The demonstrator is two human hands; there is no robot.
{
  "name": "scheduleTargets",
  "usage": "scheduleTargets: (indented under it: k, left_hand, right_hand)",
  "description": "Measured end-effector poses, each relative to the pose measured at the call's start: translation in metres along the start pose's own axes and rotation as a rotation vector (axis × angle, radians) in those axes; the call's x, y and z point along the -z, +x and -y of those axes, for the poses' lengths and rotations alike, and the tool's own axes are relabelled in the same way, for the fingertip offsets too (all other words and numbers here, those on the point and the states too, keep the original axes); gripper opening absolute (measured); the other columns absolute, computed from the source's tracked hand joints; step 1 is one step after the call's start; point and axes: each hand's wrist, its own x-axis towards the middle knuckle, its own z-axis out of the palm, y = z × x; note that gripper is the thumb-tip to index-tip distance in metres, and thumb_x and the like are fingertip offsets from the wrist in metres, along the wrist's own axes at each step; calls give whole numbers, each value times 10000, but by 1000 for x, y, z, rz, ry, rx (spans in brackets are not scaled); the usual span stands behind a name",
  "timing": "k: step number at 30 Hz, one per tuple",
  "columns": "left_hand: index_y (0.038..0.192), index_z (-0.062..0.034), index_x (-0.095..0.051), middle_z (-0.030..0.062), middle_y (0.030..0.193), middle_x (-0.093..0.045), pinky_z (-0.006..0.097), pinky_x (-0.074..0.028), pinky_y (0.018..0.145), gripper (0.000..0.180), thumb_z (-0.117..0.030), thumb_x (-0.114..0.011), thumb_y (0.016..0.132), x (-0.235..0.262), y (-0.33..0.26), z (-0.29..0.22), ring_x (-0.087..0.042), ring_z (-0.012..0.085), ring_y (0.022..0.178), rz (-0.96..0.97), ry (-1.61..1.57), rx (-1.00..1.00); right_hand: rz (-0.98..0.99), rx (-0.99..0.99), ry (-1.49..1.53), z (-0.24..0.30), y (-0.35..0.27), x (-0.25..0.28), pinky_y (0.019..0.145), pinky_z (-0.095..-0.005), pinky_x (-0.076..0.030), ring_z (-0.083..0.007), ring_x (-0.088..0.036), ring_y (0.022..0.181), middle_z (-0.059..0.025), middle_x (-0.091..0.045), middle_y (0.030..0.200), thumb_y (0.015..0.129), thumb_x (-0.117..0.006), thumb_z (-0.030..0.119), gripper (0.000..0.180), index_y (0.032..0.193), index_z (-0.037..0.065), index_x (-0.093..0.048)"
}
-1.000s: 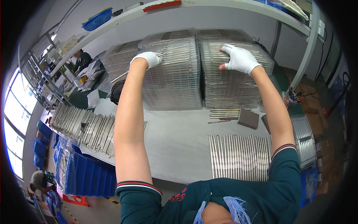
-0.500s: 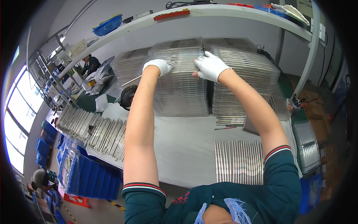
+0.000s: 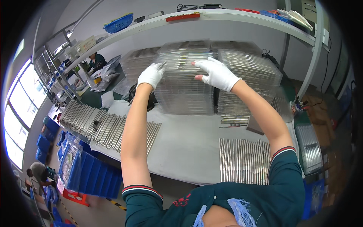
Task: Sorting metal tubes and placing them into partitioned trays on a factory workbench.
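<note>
My left hand [image 3: 151, 76], in a white glove with bare fingertips, is closed around a thin metal rod [image 3: 162, 65] whose tip sticks out past the fingers. It is at the left edge of a tall stack of clear plastic trays [image 3: 184, 94]; silvery rods lie in the top tray. My right hand [image 3: 220, 75], gloved alike, hovers at the right part of that tray with thumb and fingers apart and nothing between them. Whether its fingertips touch the rods, I cannot tell. A black round fan [image 3: 149, 103] is partly hidden behind my left forearm.
More tray stacks [image 3: 249, 72] stand right and left. Loose rods lie in a long row [image 3: 109, 128] at left and a flat group [image 3: 242, 160] at front right. A shelf beam [image 3: 227, 15] crosses above. Blue bins [image 3: 94, 178] stand lower left; a co-worker [image 3: 97, 61] sits beyond.
My left hand has drawn left and slightly toward me with the rod, which now points more steeply. My right hand has shifted a little right and nearer, fingers spread. The view has shifted slightly.
</note>
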Motion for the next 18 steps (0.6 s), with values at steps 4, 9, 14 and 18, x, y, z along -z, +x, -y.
scheduleTargets:
  k: [4, 9, 14, 18]
  left_hand:
    - [1016, -18, -612, 137, 1013, -638, 333, -491, 627, 535, -455, -312, 946, 28, -55, -47, -610, 246, 679, -136, -850, 221]
    - [1102, -55, -550, 137, 1125, -576, 161, -236, 253, 582, -527, -259, 926, 21, -137, -75, -281, 59, 327, -190, -2430, 11]
    - [1159, -71, -530, 124, 1060, -602, 214, -411, 388, 638, -592, -277, 893, -19, -173, -71, -443, 91, 444, -177, -2667, 127]
    - [1314, -55, -373, 140, 1184, -521, 325, -486, 780, 765, -659, -316, 846, -69, -220, -67, -587, 225, 890, -7, -2067, 485]
  right_hand:
    - [203, -64, 507, 33, -44, -21, 950, -392, -389, -331, -488, 1133, -156, -514, 1239, 887, -418, 518, 636, 1349, 87, -339]
    - [606, -207, 1010, 97, -72, -33, 787, -334, -453, -205, -603, 816, -95, -601, 991, 909, -393, 502, 634, 1357, 64, -297]
    - [580, -281, 760, 87, -74, -26, 640, -286, -448, -129, -539, 649, -25, -581, 720, 918, -439, 400, 386, 1083, 63, -530]
    - [88, -260, 390, 38, -34, -11, 685, -342, -468, -252, -615, 767, -101, -632, 809, 897, -484, 314, 269, 1019, 93, -574]
